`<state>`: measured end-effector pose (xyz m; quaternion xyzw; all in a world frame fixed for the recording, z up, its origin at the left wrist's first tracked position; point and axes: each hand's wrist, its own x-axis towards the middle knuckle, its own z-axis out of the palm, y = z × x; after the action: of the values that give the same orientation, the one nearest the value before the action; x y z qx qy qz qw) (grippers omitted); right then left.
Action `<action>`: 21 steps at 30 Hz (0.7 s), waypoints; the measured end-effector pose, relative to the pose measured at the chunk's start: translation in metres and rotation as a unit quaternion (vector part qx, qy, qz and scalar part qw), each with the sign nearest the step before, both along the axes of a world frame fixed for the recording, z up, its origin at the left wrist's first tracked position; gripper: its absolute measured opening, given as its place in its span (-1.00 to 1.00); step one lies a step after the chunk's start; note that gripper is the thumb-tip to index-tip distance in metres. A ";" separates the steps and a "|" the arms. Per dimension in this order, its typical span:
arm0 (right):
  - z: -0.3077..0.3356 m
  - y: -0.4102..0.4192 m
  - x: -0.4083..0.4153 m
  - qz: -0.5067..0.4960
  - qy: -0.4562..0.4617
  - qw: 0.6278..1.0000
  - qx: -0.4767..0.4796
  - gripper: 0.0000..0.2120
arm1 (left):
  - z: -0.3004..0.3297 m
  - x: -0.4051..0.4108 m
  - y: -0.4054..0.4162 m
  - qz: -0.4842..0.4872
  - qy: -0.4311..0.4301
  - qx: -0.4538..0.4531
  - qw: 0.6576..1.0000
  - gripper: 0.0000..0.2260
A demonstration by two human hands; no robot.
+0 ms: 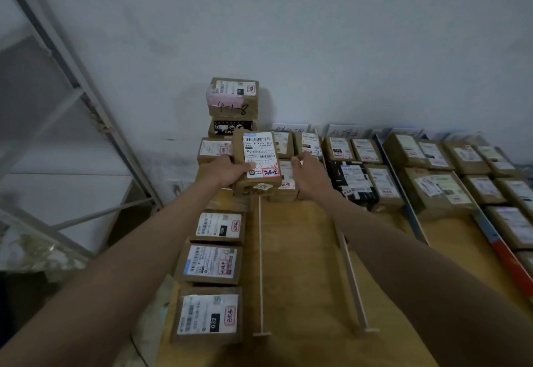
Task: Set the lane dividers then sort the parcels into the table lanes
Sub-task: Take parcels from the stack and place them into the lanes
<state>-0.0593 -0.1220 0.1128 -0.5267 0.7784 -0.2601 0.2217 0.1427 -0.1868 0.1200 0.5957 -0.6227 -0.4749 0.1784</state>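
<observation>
Near box: a brown parcel with "032" on its label lies at 7 o'clock, at the left edge of the wooden table
Row of boxes: two more parcels lie in a line past it, going toward 11 o'clock
Thin stick: a pale lane divider runs from near to far, just right of that row
Wide stick: a second pale divider runs at 5 o'clock, partly under the right arm
Lane: the wood between the two sticks is bare near us
Left hand: the left hand holds the left side of the parcel with the red writing, fingers curled round it and thumb on the label
Right hand: the right hand is just right of that parcel with fingers loose; I cannot tell if it touches
Held box: it is up at 12 o'clock, over the far end of the first lane, above other boxes
Blue strip: a blue divider sits at 2 o'clock
Right side: many parcels fill the lanes from 1 to 3 o'clock
Tall pile: stacked boxes stand at 12 o'clock by the wall
Rack: a grey metal shelf leans at 9 o'clock
</observation>
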 end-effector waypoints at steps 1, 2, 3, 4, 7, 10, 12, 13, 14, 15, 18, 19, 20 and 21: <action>-0.001 0.008 -0.008 -0.001 0.019 1.000 0.004 -0.59 | 0.000 -0.005 0.007 -0.002 -0.006 -0.003 1.000 -0.56; -0.002 0.015 -0.017 0.000 0.036 0.999 0.002 -0.60 | 0.000 -0.010 0.016 -0.003 -0.006 0.001 1.000 -0.56; -0.002 0.023 -0.025 0.001 0.050 0.999 0.000 -0.61 | -0.004 -0.017 0.022 -0.004 0.001 0.013 1.000 -0.55; -0.005 0.029 -0.034 0.003 0.063 0.998 -0.004 -0.62 | -0.009 -0.023 0.027 -0.006 0.009 0.025 1.000 -0.52; -0.012 0.044 -0.058 -0.002 0.081 0.997 0.001 -0.63 | -0.023 -0.043 0.046 0.000 0.005 0.052 0.999 -0.49; -0.021 0.058 -0.078 -0.008 0.089 0.996 0.002 -0.65 | -0.043 -0.061 0.066 0.003 -0.004 0.073 0.997 -0.45; -0.030 0.070 -0.088 -0.004 0.095 0.995 0.001 -0.68 | -0.062 -0.071 0.080 0.000 -0.006 0.088 0.996 -0.45; -0.035 0.075 -0.092 -0.002 0.096 0.995 0.001 -0.70 | -0.073 -0.074 0.087 0.000 -0.014 0.094 0.995 -0.47; -0.041 0.080 -0.097 -0.001 0.094 0.996 0.001 -0.70 | -0.083 -0.079 0.093 0.000 -0.025 0.099 0.995 -0.48; -0.045 0.085 -0.100 0.000 0.090 0.996 0.004 -0.71 | -0.093 -0.082 0.098 0.000 -0.040 0.102 0.994 -0.48; -0.062 0.093 -0.109 0.009 0.100 0.995 0.013 -0.71 | -0.120 -0.090 0.107 0.001 -0.077 0.110 0.991 -0.48; -0.068 0.095 -0.111 0.012 0.104 0.994 0.015 -0.72 | -0.132 -0.092 0.107 -0.001 -0.086 0.116 0.990 -0.47; -0.075 0.096 -0.114 0.012 0.103 0.995 0.016 -0.73 | -0.141 -0.094 0.107 -0.004 -0.098 0.120 0.988 -0.46; -0.080 0.097 -0.115 0.010 0.097 0.995 0.017 -0.74 | -0.150 -0.095 0.106 -0.010 -0.110 0.119 0.987 -0.45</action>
<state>-0.1747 -0.0251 0.0327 -0.5536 0.7950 -0.1919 0.1570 0.0476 -0.0807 -0.0304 0.6547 -0.5838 -0.4791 0.0323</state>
